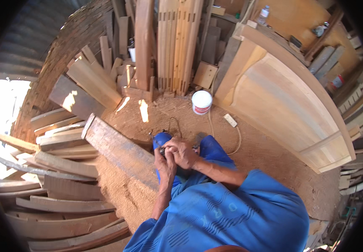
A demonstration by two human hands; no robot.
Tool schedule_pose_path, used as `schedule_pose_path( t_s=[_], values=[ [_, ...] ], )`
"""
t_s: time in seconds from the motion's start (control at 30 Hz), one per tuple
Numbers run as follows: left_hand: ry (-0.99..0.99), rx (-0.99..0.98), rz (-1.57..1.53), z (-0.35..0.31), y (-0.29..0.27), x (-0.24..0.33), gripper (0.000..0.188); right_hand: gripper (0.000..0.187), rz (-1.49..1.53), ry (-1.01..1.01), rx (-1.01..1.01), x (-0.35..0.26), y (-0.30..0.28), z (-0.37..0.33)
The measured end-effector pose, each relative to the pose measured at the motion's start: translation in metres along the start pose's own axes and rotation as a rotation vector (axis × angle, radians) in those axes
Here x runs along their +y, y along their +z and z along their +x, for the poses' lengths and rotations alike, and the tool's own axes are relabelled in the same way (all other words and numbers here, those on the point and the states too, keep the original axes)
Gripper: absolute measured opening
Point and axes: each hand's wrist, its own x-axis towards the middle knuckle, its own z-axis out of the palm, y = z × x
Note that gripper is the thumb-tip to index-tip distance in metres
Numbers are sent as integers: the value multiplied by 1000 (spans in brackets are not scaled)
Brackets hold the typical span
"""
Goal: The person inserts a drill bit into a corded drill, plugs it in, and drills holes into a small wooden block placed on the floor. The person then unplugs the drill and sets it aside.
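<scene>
My left hand (pixel 166 165) and my right hand (pixel 183 153) meet above my knees, in front of the blue clothing. The fingers of both are closed around a small dark object (pixel 162 150) that looks like metal. Most of it is hidden by the fingers, so its kind cannot be made out. My right hand lies over the top, its fingertips pressed against the left. Just left of the hands, a worn wooden plank (pixel 120 147) slants away from my legs.
Sawdust (pixel 124 189) is heaped beside the plank, near stacked curved boards (pixel 68 206). Ahead stand a white bucket (pixel 201 102), a power strip (pixel 230 120) with a cord, and upright timbers (pixel 177 46). A large arched wooden panel (pixel 286 96) leans at the right.
</scene>
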Motion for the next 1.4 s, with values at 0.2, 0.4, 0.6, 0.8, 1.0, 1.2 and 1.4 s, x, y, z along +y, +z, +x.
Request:
schedule_pose_path(
  t_s=[0.2, 0.4, 0.6, 0.8, 1.0, 1.2, 1.4],
  values=[
    [-148, -240, -472, 12, -21, -27, 46, 32, -277, -335, -89, -7, -34, 17],
    [-186, -474, -628, 13, -36, -26, 45, 24, -142, -228, -55, -15, -38, 12],
    [-154, -484, -585, 14, -43, -30, 43, 19, -100, -189, -14, -20, -37, 12],
    [-180, -492, -714, 17, -44, -30, 41, 13, -152, -137, -34, -3, -64, 17],
    [-174, -317, -533, 12, -34, -26, 40, 14, 315, 418, -153, -22, -48, 2],
    [-212, -277, -532, 11, -34, -25, 44, 18, -41, 67, -169, -31, -43, 4],
    [-248, -323, -556, 11, -42, -23, 43, 21, -153, -230, -155, -26, -39, 10]
  ],
)
